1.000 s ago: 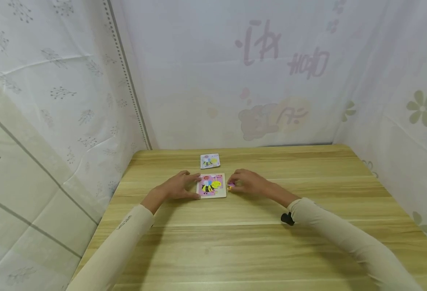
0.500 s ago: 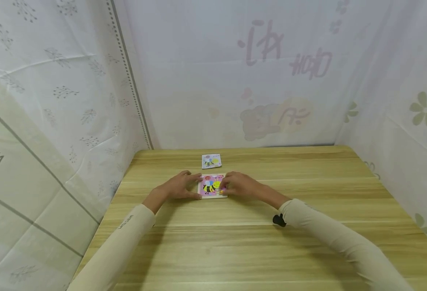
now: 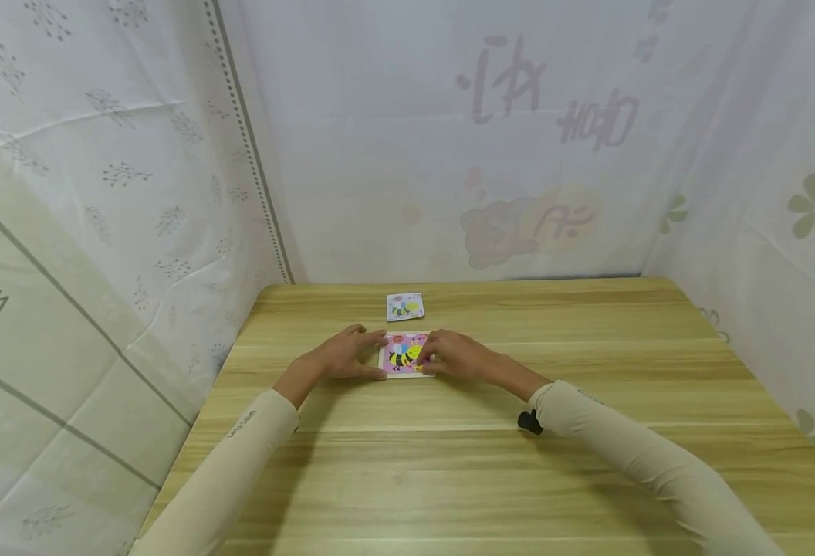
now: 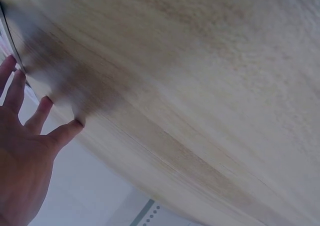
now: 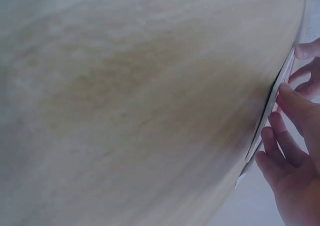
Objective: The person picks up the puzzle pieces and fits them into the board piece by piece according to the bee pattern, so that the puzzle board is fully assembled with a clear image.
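Observation:
A small square jigsaw puzzle board (image 3: pixel 407 376) lies on the table, showing a yellow-and-black bee on pink inside a pale frame. Along its left edge rests my left hand (image 3: pixel 343 354), thumb at the near corner and fingers at the far one. The left wrist view shows that hand (image 4: pixel 27 141) with its fingers spread. Over the board's right side, my right hand (image 3: pixel 461 355) pinches a puzzle piece (image 3: pixel 419 368) at the near right part of the picture; the fingers hide much of it. In the right wrist view the board (image 5: pixel 272 101) appears edge-on beside the fingertips.
Behind the board lies a square card (image 3: pixel 404 307) printed with the same bee. The wooden table (image 3: pixel 393 471) ends in front of patterned curtains (image 3: pixel 393 154), which also hang at both sides.
My right hand has moved left with the puzzle piece, from beside the board onto its right side, then settled slightly lower. My left hand has stayed at the left edge.

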Tool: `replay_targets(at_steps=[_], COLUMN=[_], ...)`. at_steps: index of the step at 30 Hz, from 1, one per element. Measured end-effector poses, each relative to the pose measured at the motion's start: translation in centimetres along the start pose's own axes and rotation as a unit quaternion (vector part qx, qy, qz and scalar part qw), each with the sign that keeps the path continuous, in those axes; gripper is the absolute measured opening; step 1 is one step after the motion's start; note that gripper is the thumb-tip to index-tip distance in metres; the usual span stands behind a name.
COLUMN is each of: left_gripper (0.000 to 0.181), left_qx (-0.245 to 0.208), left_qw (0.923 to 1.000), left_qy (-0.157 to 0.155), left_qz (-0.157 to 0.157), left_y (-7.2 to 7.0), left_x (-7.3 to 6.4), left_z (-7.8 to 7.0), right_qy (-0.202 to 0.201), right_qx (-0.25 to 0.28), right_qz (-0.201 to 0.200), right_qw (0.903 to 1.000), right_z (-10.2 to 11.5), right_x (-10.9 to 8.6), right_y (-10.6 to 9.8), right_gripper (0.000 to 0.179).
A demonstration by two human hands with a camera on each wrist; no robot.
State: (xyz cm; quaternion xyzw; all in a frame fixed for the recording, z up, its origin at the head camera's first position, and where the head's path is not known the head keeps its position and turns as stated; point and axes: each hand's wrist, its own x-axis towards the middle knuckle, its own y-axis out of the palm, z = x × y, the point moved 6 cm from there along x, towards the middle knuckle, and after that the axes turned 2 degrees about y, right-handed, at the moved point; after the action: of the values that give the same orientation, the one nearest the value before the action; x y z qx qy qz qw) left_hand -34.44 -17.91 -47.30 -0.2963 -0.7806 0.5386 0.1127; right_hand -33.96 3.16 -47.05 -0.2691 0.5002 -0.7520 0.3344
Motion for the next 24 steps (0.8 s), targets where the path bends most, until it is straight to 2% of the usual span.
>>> replay_targets(at_steps=[5,17,24], left_gripper=[0.08,0.084,0.083], left_qx=[-0.002,-0.029,-0.029], left_qw=[1.0,0.9995,0.9992], left_qy=[-0.001,-0.001,0.02], left_qz=[-0.001,-0.014,-0.02], left_y=[0.2,0.9,1.4], left_x=[0.0,-1.1,-1.3], left_z=[0.4,1.8,1.6], right_qy=[0.012,-0.008,-0.005], right_qx=[-0.003,-0.016,-0.023], right_qz=[0.007,-0.007,-0.02], right_qw=[0.9999,0.9998,0.9995], right_z=[0.0,0.3,0.4], right_x=[0.1,0.5,0.1], right_y=[0.5,1.5,1.8], right_gripper=[0.015,0.016,0.016])
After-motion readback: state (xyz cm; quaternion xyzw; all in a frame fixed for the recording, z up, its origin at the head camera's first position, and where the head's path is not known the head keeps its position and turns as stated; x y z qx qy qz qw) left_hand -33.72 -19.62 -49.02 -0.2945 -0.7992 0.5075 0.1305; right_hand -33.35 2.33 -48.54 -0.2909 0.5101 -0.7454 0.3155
